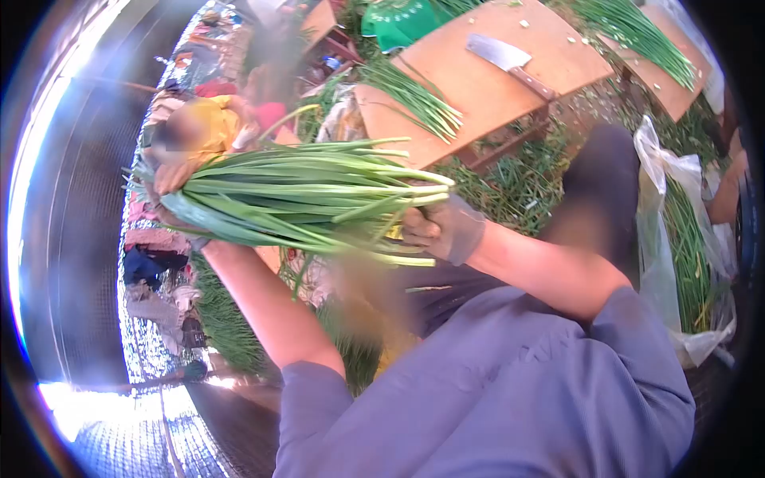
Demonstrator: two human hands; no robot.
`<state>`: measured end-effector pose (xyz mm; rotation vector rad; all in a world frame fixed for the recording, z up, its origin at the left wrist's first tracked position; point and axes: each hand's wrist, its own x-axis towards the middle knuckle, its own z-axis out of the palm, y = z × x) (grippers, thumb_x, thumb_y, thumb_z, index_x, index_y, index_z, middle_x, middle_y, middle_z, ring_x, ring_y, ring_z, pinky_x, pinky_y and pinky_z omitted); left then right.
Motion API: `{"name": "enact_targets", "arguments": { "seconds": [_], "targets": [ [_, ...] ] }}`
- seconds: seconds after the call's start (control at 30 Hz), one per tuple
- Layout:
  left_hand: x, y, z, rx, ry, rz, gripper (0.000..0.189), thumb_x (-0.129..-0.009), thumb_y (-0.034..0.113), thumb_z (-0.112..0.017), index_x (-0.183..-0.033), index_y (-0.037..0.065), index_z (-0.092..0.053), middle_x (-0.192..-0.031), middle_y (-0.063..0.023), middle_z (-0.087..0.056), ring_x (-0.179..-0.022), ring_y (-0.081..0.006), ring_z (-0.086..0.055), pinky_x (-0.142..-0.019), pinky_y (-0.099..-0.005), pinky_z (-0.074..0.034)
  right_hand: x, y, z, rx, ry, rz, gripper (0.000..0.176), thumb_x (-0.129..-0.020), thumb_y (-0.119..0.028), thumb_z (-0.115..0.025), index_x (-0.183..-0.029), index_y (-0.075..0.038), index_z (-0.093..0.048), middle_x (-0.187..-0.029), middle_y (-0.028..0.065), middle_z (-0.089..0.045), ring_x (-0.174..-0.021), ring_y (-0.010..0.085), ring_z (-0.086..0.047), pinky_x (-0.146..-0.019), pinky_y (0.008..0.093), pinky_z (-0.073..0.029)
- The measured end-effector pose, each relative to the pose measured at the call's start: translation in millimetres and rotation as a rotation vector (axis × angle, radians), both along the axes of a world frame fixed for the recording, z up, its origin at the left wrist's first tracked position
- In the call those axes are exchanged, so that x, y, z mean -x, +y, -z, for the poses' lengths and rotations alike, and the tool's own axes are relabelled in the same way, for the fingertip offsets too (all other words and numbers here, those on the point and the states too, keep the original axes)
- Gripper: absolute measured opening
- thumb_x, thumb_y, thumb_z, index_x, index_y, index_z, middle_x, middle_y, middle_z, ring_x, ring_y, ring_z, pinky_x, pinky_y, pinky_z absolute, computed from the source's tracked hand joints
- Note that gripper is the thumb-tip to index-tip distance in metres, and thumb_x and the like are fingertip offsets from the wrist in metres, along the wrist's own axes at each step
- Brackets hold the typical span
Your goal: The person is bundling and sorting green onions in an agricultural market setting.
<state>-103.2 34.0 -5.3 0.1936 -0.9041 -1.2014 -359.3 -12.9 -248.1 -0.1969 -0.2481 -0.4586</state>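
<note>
A thick bunch of garlic chives (303,187) lies across both my hands, its long flat leaves to the left and pale stem ends to the right. My left hand (171,187) is closed around the leafy end, partly covered by the leaves. Near the stem ends, my right hand (442,227), in a dirty glove, has its fingers curled against the stems. Beyond the bunch, a cleaver (498,52) with a wooden handle rests on a wooden board (470,103). A smaller bundle of chives (414,103) sits at that board's left side.
A clear plastic bag (657,207) of greens stands at my right. Another board (677,80) with chives is at the upper right. Cut greens (518,187) litter the ground. A green bag (398,22) is at the top. At the left sits a person in a yellow top (211,127).
</note>
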Motion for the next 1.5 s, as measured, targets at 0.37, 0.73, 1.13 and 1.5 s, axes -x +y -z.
{"name": "enact_targets", "arguments": {
  "seconds": [0.37, 0.73, 1.13, 1.5],
  "targets": [
    [13.6, -6.5, -5.7, 0.109, -0.129, 0.205, 0.040, -0.102, 0.026, -0.048, -0.066, 0.011, -0.058, -0.058, 0.0012, -0.062, -0.052, -0.0102, -0.057, -0.064, -0.0229, -0.047, 97.4, -51.8, 68.1, 1.883, 1.022, 0.177, 0.031, -0.092, -0.037, -0.055, -0.099, -0.008, -0.066, -0.090, 0.0126, -0.070, -0.077, 0.0372, -0.067, -0.071, 0.0448, -0.053],
    [44.4, -19.7, -7.7, 0.190, -0.232, 0.240, 0.035, -0.100, 0.019, -0.051, -0.125, -0.003, -0.057, -0.062, 0.0025, -0.056, -0.052, -0.0090, -0.058, -0.060, -0.0226, -0.047, 22.5, -37.6, -113.6, 1.531, 0.496, 1.486, 0.070, -0.083, -0.049, -0.070, -0.138, -0.010, -0.049, -0.124, 0.0147, -0.060, -0.112, 0.0355, -0.059, -0.094, 0.0468, -0.046],
    [-1.9, -7.1, -26.7, 0.593, -0.054, 0.392, 0.037, -0.102, 0.020, -0.049, -0.127, -0.007, -0.050, -0.072, -0.0058, -0.067, -0.059, -0.0162, -0.069, -0.056, -0.0253, -0.057, 139.6, -50.3, 23.0, 1.224, 0.663, 0.196, 0.030, -0.099, -0.032, -0.058, -0.101, -0.003, -0.062, -0.090, 0.0025, -0.060, -0.083, 0.0103, -0.054, -0.075, 0.0265, -0.048],
    [-45.8, -12.7, -48.6, 0.689, -0.168, 0.506, 0.042, -0.104, 0.026, -0.042, -0.129, -0.007, -0.045, -0.078, -0.0127, -0.072, -0.065, -0.0207, -0.072, -0.068, -0.0293, -0.061, 81.1, -14.7, -66.2, 1.420, 0.999, 0.527, 0.053, -0.089, -0.052, -0.064, -0.116, -0.007, -0.067, -0.087, 0.0145, -0.068, -0.081, 0.0344, -0.067, -0.069, 0.0399, -0.051]
  ]
}}
